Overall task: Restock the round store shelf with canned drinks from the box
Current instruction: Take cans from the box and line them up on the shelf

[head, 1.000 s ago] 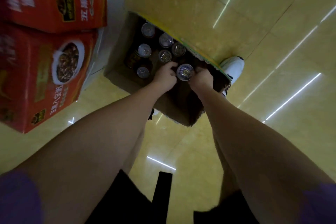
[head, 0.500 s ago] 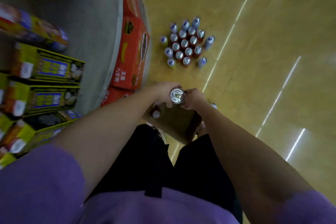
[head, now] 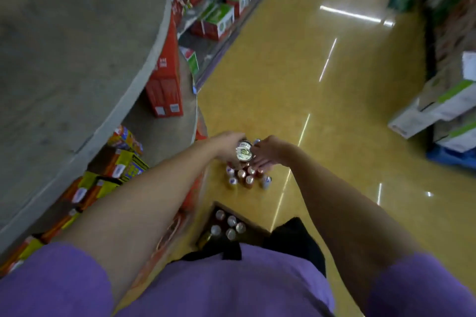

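Both hands hold a bunch of cans in front of me; one can's silver top (head: 244, 153) faces the camera between them. My left hand (head: 226, 144) grips the bunch from the left and my right hand (head: 268, 153) grips it from the right. How many cans they hold is hidden. Directly below the hands, several cans (head: 244, 179) stand in a cluster on the yellow floor. The open cardboard box (head: 215, 210) lies on the floor near my body with several cans (head: 229, 226) left in it. The round grey shelf top (head: 72, 59) curves along my left.
Red cartons (head: 164, 85) stand on the round shelf's lower tier, with yellow and orange packs (head: 121, 162) beneath the rim. Green-and-red boxes (head: 219, 18) line a far shelf. White and green cartons (head: 438, 105) are stacked at the right. Yellow floor (head: 334, 85) stretches ahead.
My hands lifted cans out of the box and rose with them. The view swung up from the box to the aisle; the box now lies near my body.
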`<control>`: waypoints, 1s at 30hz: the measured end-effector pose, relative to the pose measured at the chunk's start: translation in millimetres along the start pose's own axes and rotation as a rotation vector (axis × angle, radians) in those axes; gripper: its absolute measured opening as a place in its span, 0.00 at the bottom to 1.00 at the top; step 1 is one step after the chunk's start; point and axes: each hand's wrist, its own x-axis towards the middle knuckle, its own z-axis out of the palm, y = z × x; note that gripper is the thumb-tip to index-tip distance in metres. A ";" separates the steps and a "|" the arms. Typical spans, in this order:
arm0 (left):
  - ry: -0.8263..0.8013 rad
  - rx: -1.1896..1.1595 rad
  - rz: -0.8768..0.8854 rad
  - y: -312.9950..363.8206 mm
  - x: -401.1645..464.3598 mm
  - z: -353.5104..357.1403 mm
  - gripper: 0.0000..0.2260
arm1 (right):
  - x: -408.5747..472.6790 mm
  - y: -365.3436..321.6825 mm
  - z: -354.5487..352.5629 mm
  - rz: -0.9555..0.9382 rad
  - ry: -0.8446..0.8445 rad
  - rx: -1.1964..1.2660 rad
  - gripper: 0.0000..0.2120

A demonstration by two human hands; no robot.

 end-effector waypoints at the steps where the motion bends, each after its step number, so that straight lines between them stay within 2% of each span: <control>1: 0.027 -0.029 -0.020 2.0 -3.5 -12.7 0.34 | 1.0 -10.3 -9.3 -0.006 -0.028 -0.002 0.15; 4: 0.123 -0.105 -0.070 9.1 -13.2 -44.6 0.29 | -3.1 -43.2 -32.1 -0.030 -0.134 0.033 0.20; 6: 0.213 -0.210 -0.125 14.2 -18.6 -61.4 0.25 | -4.0 -64.7 -44.2 -0.098 -0.133 -0.020 0.20; 10: 0.373 -0.378 -0.234 20.9 -28.1 -87.0 0.27 | 1.4 -98.9 -61.3 -0.211 -0.134 -0.149 0.13; 12: 0.457 -0.453 -0.277 26.2 -34.7 -99.7 0.25 | 5.5 -111.6 -70.7 -0.308 -0.147 -0.236 0.09; 16: 0.622 -0.585 -0.374 33.2 -62.0 -122.7 0.17 | 2.4 -133.4 -79.6 -0.509 -0.217 -0.332 0.19; 19: 0.767 -0.676 -0.440 36.4 -92.2 -134.2 0.18 | -7.8 -155.9 -66.7 -0.694 -0.310 -0.351 0.27; 23: 0.881 -0.714 -0.475 40.9 -140.9 -152.8 0.19 | -18.0 -188.1 -29.0 -0.924 -0.285 -0.386 0.25; 30: 1.003 -0.713 -0.576 18.3 -227.4 -167.4 0.31 | -58.5 -223.6 48.6 -1.074 -0.324 -0.288 0.27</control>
